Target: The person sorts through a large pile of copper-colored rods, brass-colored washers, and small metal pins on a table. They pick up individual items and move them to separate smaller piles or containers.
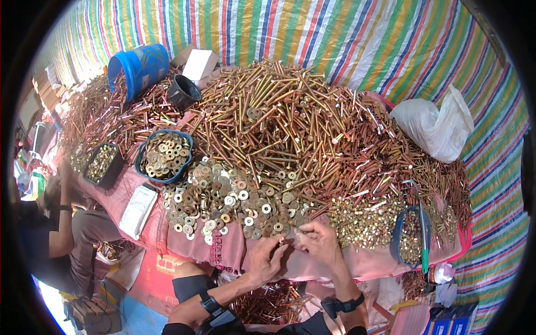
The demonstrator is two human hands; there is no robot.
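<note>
My left hand (267, 259) is closed in a pinch at the front edge of the cloth-covered table, thumb and fingertips round something small that I cannot make out. Close beside it, my right hand (320, 243) also has its fingers drawn together; what they hold, if anything, is hidden. Just beyond both hands lies a spread of flat metal washers (223, 192). Small brass-coloured nuts (363, 220) are heaped to the right of my right hand. Behind them rises a large pile of long coppery bolts (279, 117).
A blue basin of washers (142, 162), a dark tub of small fittings (113, 177) and a white packet (138, 211) stand left. Farther back are a blue bucket (131, 78) and a black cup (184, 95). A blue basket (400, 234) and white bag (430, 125) sit right. Another person's arm (64, 223) is at far left.
</note>
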